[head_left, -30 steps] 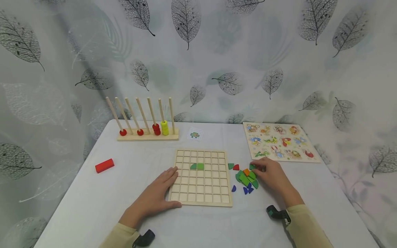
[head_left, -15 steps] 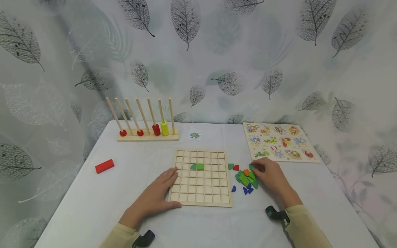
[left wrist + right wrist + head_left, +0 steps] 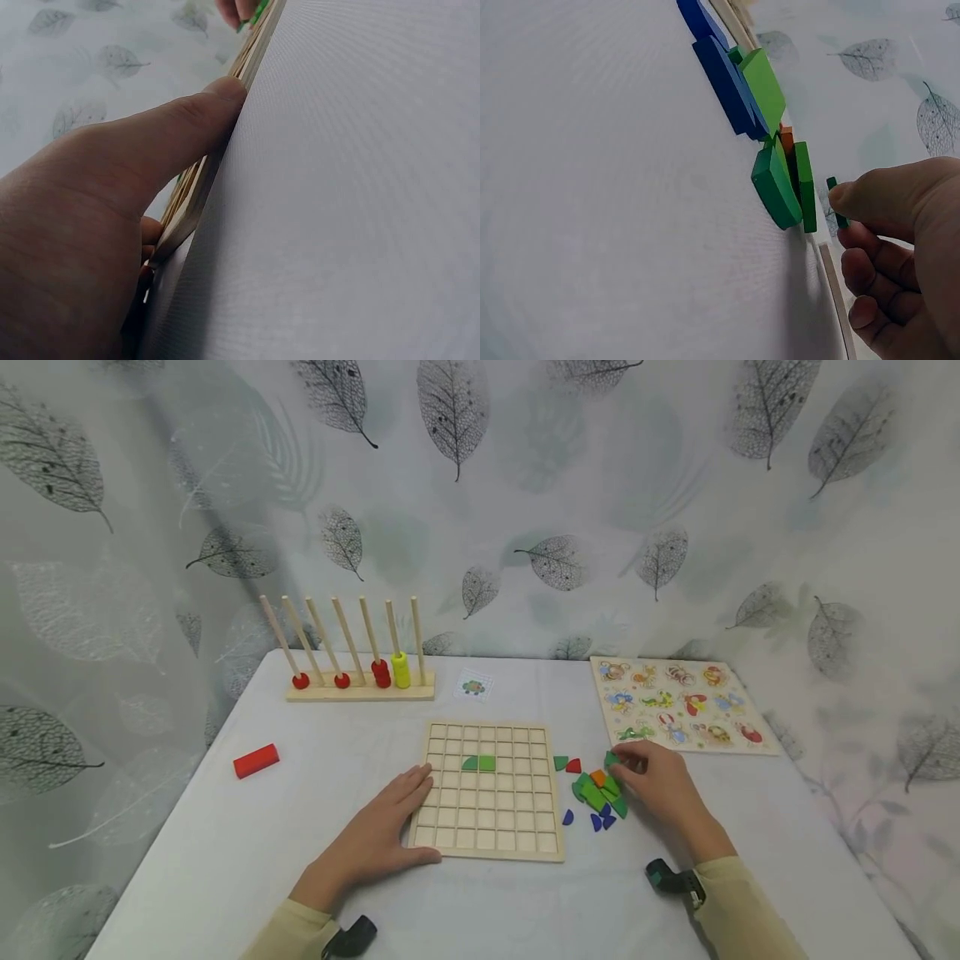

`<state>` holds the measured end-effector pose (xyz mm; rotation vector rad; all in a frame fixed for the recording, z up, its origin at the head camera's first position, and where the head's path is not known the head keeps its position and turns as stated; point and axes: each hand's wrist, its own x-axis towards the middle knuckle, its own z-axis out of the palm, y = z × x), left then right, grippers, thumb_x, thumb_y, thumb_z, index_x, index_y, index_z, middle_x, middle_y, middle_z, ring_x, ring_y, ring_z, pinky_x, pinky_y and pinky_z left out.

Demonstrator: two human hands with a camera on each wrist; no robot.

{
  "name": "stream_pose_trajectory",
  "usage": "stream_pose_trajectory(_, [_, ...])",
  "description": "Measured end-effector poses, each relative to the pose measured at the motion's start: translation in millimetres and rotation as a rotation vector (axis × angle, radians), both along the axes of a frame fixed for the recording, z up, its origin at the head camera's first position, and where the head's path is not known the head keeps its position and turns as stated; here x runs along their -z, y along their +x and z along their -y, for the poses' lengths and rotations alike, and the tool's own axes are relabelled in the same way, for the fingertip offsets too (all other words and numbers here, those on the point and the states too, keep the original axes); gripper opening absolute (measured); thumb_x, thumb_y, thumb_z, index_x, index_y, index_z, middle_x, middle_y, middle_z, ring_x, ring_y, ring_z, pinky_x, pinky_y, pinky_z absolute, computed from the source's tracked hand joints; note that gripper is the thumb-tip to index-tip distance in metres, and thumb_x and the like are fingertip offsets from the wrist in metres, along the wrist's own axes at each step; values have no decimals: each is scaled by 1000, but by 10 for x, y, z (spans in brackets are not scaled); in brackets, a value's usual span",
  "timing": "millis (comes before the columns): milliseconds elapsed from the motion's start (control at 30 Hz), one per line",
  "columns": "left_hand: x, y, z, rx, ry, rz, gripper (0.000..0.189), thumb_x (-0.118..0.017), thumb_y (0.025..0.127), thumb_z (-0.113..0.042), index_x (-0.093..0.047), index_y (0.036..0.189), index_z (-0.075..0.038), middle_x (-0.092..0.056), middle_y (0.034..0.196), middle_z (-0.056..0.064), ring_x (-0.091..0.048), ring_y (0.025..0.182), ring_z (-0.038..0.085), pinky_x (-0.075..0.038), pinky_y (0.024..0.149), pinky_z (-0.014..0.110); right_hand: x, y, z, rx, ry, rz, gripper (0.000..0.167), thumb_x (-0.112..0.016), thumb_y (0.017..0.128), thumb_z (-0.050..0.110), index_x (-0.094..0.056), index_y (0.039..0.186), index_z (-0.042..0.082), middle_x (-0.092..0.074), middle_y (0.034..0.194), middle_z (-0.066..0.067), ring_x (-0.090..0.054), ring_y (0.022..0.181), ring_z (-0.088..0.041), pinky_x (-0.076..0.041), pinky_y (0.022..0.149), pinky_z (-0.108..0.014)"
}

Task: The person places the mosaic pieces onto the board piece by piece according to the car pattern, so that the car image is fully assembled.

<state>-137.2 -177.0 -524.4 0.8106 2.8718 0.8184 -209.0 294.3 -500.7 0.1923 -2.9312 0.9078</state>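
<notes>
On the table lies a square wooden grid board (image 3: 495,858), holding a dark green quarter-round piece (image 3: 470,763) and a light green square (image 3: 487,763) side by side. My left hand (image 3: 378,835) rests at its lower left corner, straight fingers on the left edge and thumb on the near edge. To the right, my right hand (image 3: 660,781) pinches a small dark green piece (image 3: 838,204) between thumb and index finger; its full outline is partly covered. Just left of that hand is a loose pile of green pieces (image 3: 594,797), with an orange piece (image 3: 597,778) on it.
Blue pieces (image 3: 597,822) lie below the pile; a green piece (image 3: 561,763) and a red piece (image 3: 573,766) lie beside the board. Behind are a peg stand (image 3: 360,692), a pattern card (image 3: 474,686) and an insect puzzle (image 3: 675,702). A red block (image 3: 256,761) is far left.
Both hands stay in nearly the same place, with the dark green piece held throughout. The head view shifts very slightly.
</notes>
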Motion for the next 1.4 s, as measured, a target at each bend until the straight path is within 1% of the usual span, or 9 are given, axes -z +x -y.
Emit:
stream_pose_trajectory(267, [-12,-1,-12,-7,-24,17,115,-76,86,-77,-40,168,-5,-26,179,3,-23,164,28,-28,128,52,-137,39,65,-9,-8,-35,26,-83,97,13,-79,122,7,-73,103,-4,-61,92,-25,-54,80,-41])
stream_pose_trajectory(400, [-25,1,-17,-12,-13,20,114,-78,85,-76,-41,167,-5,-26,178,3,-23,164,28,-28,128,53,-190,62,133,-21,-14,-49,26,-83,97,12,-79,122,7,-73,104,-4,-61,94,-24,-55,81,-42])
stream_pose_trajectory(467, [-14,6,-18,-15,-8,24,114,-79,85,-75,-41,167,-6,-26,178,2,-24,163,28,-29,128,52,-204,78,164,-26,-12,-56,26,-83,96,11,-79,122,7,-73,104,-4,-61,94,-24,-55,81,-42])
stream_pose_trajectory(667, [-7,-6,-30,-23,-7,36,115,-80,84,-74,-40,168,-7,-24,179,0,-22,164,25,-27,129,50,-268,87,266,-50,6,-112,25,-84,96,13,-79,120,7,-73,102,-4,-61,92,-24,-56,80,-41])
stream_pose_trajectory(800, [-6,-8,-31,-26,-14,32,115,-81,84,-73,-39,168,-7,-24,179,1,-21,164,25,-26,130,48,-324,88,345,-81,4,-138,25,-84,96,13,-79,120,6,-74,104,-4,-62,92,-24,-56,81,-41])
stream_pose_trajectory(967, [-3,-4,-31,-30,-26,25,116,-81,84,-74,-39,168,-6,-24,179,2,-22,164,24,-25,130,47,-351,90,438,-113,-11,-151,25,-85,95,12,-80,119,7,-74,103,-2,-62,92,-21,-55,80,-41])
stream_pose_trajectory(1133, [1,-9,-26,-31,-19,22,116,-81,83,-74,-40,168,-6,-26,179,3,-22,164,25,-27,129,49,-382,96,529,-136,-36,-155,24,-84,96,13,-80,119,8,-74,103,-1,-61,91,-22,-54,78,-39])
stream_pose_trajectory(1300, [-4,-16,-25,-27,-12,21,115,-81,84,-75,-41,168,-6,-26,179,3,-22,164,25,-28,129,49,-409,93,618,-148,-22,-174,24,-85,95,11,-80,118,8,-74,103,-2,-62,90,-21,-54,77,-39])
stream_pose_trajectory(1400, [-1,-20,-24,-20,-3,13,116,-80,84,-75,-42,167,-5,-27,178,3,-23,164,27,-29,128,51,-419,89,676,-151,-10,-184,25,-86,94,10,-80,118,8,-75,103,-2,-62,91,-20,-55,79,-41])
